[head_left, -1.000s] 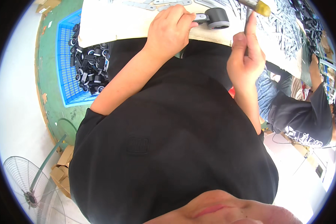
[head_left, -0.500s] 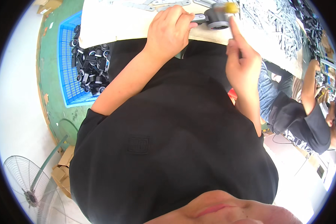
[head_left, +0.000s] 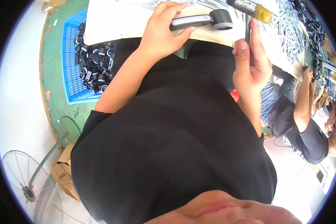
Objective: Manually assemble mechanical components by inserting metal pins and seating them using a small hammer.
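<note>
Left hand (head_left: 160,33) curves slackly around the part (head_left: 202,20) — likely stiff, best held by its handle (head_left: 188,22); right hand (head_left: 253,65) grips hammer (head_left: 249,6).

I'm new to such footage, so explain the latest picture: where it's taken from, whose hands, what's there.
No robot here, just a person working bare-handed. A fisheye camera on the head looks down, so straight edges bend and the black cloth shirt fills the middle. The left hand has thumb and fingers spread around one end of a long black and grey part with a cylindrical head. The right hand holds a dark-shafted hammer with a yellow-tipped head. On the cream tabletop lie thin, flat grey strips. Beside it, a blue plastic basket holds black and grey pieces.
</note>
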Demonstrator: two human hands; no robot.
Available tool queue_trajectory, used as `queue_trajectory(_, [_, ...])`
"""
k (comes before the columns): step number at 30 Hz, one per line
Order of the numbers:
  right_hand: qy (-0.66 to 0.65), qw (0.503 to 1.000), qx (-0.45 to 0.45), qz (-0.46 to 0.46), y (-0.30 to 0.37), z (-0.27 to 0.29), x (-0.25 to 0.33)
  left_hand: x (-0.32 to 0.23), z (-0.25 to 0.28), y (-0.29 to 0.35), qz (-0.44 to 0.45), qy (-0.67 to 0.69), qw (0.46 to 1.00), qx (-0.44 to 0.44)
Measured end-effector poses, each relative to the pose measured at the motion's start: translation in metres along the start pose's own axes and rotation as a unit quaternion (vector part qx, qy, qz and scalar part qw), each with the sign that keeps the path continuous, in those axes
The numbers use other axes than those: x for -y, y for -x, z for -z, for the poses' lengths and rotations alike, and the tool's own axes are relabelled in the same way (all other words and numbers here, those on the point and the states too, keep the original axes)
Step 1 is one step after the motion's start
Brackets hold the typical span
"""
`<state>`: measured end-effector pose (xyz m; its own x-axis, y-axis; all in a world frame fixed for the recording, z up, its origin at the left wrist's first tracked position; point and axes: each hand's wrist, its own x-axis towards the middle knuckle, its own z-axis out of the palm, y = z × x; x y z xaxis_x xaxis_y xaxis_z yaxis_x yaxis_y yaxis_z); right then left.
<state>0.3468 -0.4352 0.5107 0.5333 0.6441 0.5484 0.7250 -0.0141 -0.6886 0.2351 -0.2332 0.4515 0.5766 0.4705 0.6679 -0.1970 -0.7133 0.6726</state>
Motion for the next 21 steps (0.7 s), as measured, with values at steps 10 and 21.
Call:
queue_trajectory(10, [-0.08, 0.997, -0.004, -0.019, -0.017, 0.004, -0.039, 0.02, 0.018, 0.011, -0.016, -0.006, 0.997, 0.069])
queue_trajectory(21, [-0.398, 0.903, 0.021, -0.159, 0.004, 0.025, -0.135, -0.008, -0.003, -0.05, 0.446, 0.414, 0.792, -0.047])
